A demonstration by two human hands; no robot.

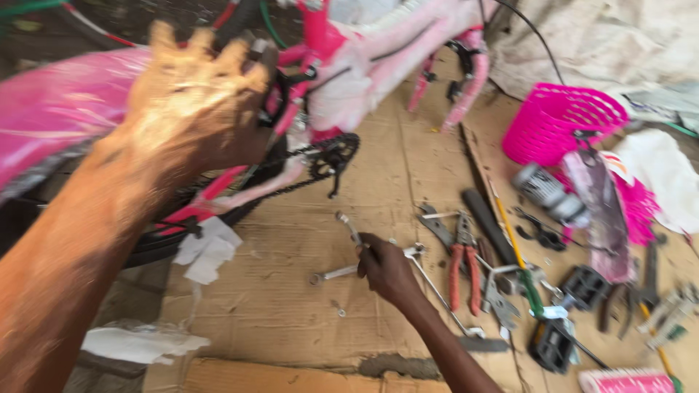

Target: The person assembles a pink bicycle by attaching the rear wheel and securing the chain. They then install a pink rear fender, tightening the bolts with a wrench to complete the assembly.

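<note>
Lying under right hand's (386, 269) fingers (366, 251): a wrench (348, 225).

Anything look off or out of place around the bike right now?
Nothing looks damaged. The pink bicycle lies partly wrapped, and metal spanners, red-handled pliers and black pedals lie scattered loose over the cardboard sheet. The right hand is on a spanner.

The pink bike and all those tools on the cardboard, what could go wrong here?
1. The left hand alone grips the pink bike while the right hand reaches among the wrenches; the bike might tip or swing.
2. The exposed chainring sits just above the reaching hand, so it could catch fingers.
3. The red-handled pliers and loose pedals crowd the cardboard, so a small part could get lost or knocked.
</note>
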